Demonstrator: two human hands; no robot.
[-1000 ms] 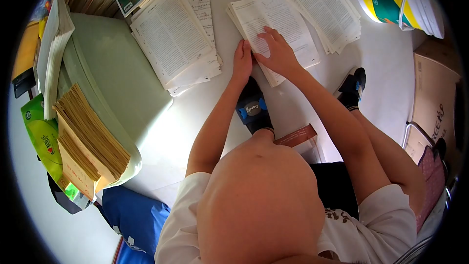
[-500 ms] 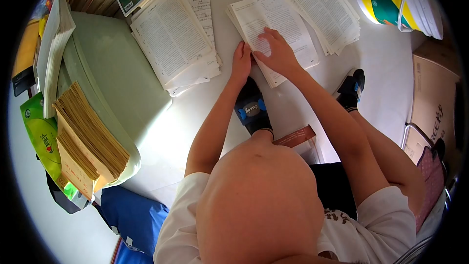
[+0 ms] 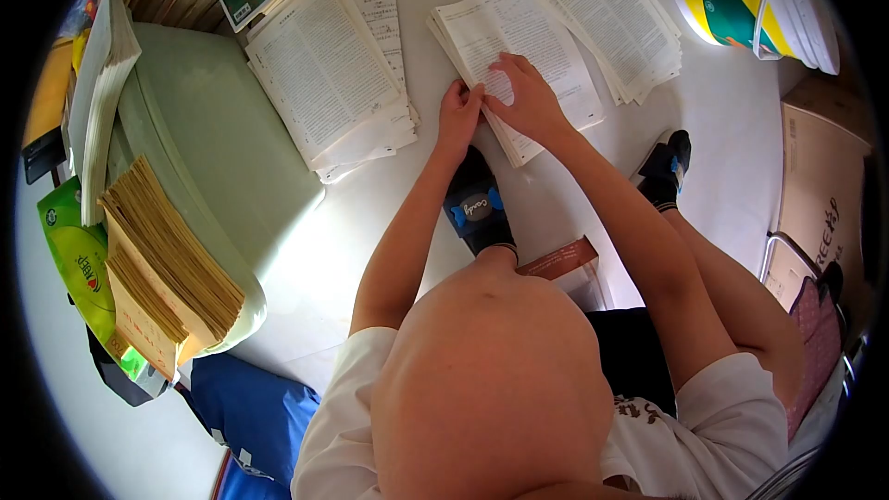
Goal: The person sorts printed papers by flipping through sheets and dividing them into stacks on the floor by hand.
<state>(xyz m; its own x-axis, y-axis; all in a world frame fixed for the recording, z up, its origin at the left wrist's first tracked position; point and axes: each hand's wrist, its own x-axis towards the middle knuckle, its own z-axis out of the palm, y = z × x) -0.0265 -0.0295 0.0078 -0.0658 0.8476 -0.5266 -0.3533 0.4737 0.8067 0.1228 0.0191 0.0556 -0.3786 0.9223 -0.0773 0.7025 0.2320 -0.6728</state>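
Observation:
A stack of printed sheets lies on the pale floor in front of me. My left hand is at the stack's left edge, fingers curled, its thumb against the sheets' edge. Whether it pinches any paper is too small to tell. My right hand rests over the lower left part of the stack, fingers spread in a curve, with its thumb close to my left thumb. A second printed stack touches this one at the upper right. Further left lies another pile of pages over a handwritten sheet.
A green bin stands at the left, with thick yellowed books on it. At the upper right is a yellow and white bucket. A cardboard box stands at the right. My slippered foot is below my hands.
My left hand's fingers have curled and its thumb has moved right, toward my right thumb. The right hand has hardly moved, and the papers lie as before.

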